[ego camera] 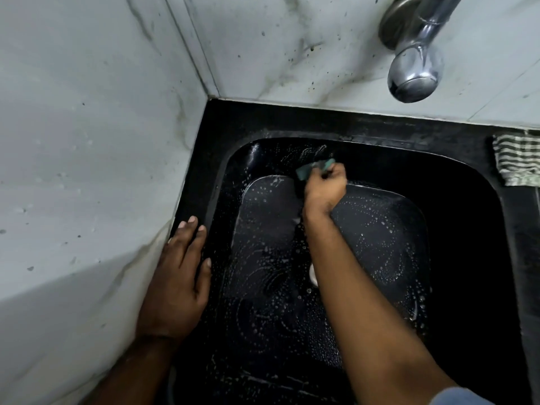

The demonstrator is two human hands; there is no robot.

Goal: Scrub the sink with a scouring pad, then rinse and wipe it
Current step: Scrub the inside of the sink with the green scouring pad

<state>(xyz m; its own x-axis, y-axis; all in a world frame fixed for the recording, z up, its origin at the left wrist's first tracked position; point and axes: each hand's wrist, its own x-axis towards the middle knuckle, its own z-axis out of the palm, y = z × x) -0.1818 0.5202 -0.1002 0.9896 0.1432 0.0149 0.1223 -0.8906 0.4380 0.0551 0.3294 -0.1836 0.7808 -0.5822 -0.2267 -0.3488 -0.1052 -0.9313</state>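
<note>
A black sink [455, 182] fills the lower middle of the view, its floor and walls speckled with soap suds. My right hand [324, 191] reaches deep into the basin and grips a green scouring pad [314, 168], pressing it against the far wall near the back left corner. My left hand [178, 273] rests flat on the sink's left rim beside the tiled wall, fingers straight. The drain [313, 276] is mostly hidden behind my right forearm.
A chrome tap [415, 68] juts from the marble-tiled back wall [292, 48] above the sink's right half; no water runs from it. A striped cloth [517, 159] lies on the rim at the far right. A tiled wall [87, 141] closes off the left side.
</note>
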